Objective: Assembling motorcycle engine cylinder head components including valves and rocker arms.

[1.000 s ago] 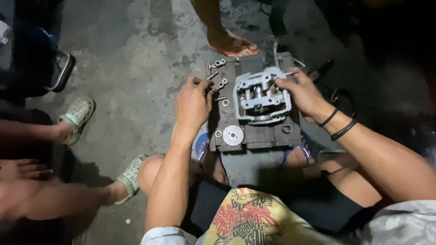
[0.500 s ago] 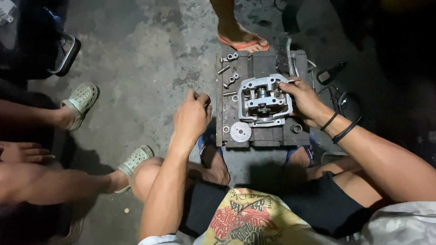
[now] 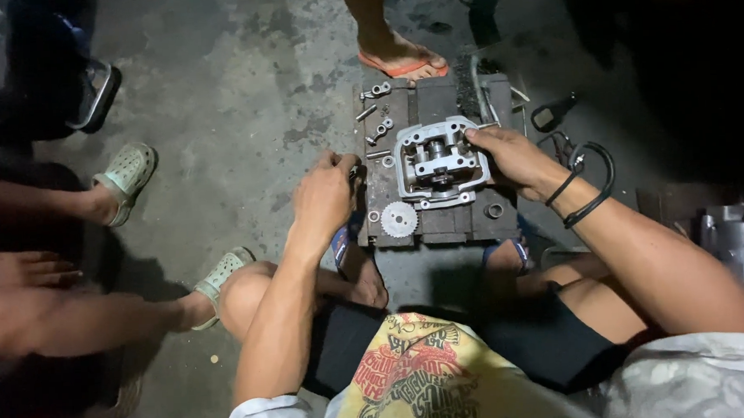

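There, cylinder head under right hand grip

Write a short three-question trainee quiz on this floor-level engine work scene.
1. True or false: the right hand touches the cylinder head.
2. Which lies nearest the toothed sprocket on the wooden block? A) orange sandal B) cylinder head C) green clog
3. Fill in: the left hand rests at the block's ___ edge.

Key: 1 true; 2 B; 3 left.
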